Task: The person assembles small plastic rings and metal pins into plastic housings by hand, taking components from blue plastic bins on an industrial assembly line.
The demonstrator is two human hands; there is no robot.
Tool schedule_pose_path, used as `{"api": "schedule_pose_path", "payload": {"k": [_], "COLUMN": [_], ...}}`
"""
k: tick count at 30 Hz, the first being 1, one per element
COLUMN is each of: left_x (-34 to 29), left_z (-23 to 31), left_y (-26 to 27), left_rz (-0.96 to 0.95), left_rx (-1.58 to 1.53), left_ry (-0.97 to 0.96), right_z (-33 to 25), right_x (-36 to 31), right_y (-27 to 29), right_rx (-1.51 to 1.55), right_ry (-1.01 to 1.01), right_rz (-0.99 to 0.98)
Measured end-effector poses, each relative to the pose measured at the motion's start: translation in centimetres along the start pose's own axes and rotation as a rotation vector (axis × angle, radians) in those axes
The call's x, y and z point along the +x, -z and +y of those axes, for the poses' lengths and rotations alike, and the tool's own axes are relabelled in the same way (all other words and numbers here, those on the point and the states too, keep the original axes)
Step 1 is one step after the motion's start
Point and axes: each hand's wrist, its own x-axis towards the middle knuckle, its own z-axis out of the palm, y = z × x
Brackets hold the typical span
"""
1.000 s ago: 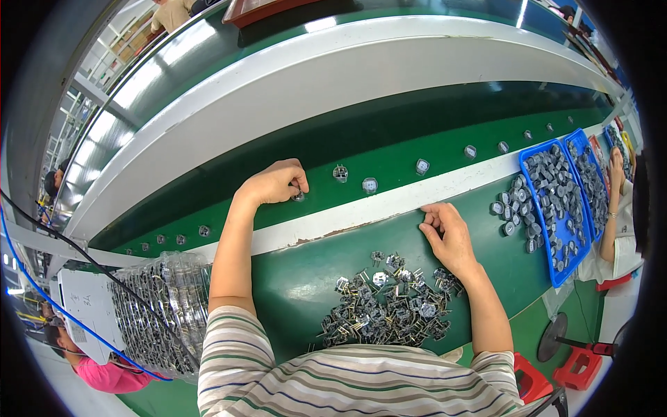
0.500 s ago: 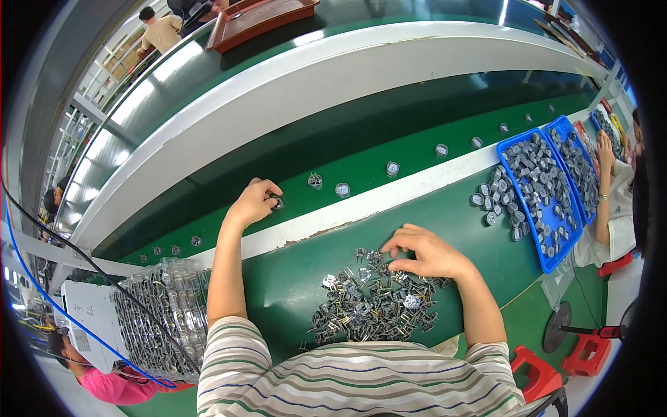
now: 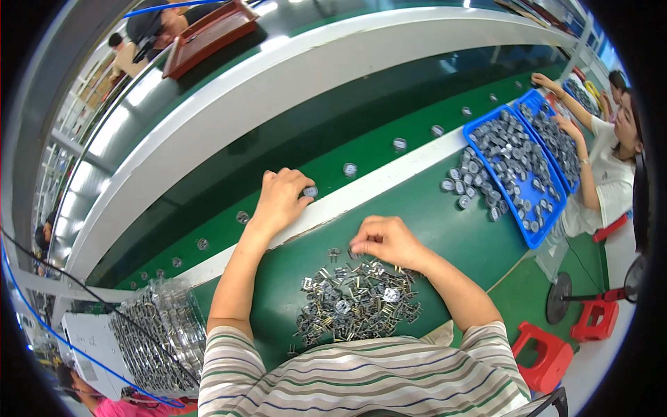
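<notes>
My left hand (image 3: 279, 200) is over the green belt strip (image 3: 379, 157), its thumb and fingers closed round a small round part with a pale square top (image 3: 310, 191). Over the green table, my right hand (image 3: 390, 240) pinches a small dark piece (image 3: 353, 253), mostly hidden by the fingertips. Just below that hand lies a heap of small dark pronged parts (image 3: 351, 306) with metal pins. One loose pronged part (image 3: 333, 253) sits apart from the heap, near my right fingertips. On the belt left of my left hand rests another round part (image 3: 242, 217).
Several round parts (image 3: 349, 169) sit spaced along the belt. Blue trays (image 3: 531, 244) of grey round parts stand at the right, with loose ones (image 3: 463, 201) beside them. Stacked clear plastic trays (image 3: 170, 306) are at the left. A co-worker's hand (image 3: 545, 82) reaches to the belt.
My left hand has moved right to a different round part, leaving one behind on the belt. My right fingers have closed in a pinch above the heap. The co-worker's arm now reaches out.
</notes>
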Motion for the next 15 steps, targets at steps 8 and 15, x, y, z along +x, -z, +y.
{"api": "schedule_pose_path", "payload": {"k": [8, 15], "left_x": [1.8, 1.2], "left_z": [6.0, 6.5], "left_y": [-3.8, -5.6], "left_rz": [-0.031, -0.089], "left_rx": [-0.443, -0.602], "left_ry": [-0.147, -0.069], "right_z": [1.0, 0.9], "right_x": [-0.5, -0.5], "right_y": [2.3, 3.0], "right_rx": [-0.080, -0.043], "right_ry": [0.017, -0.119], "right_rz": [0.092, 0.090]}}
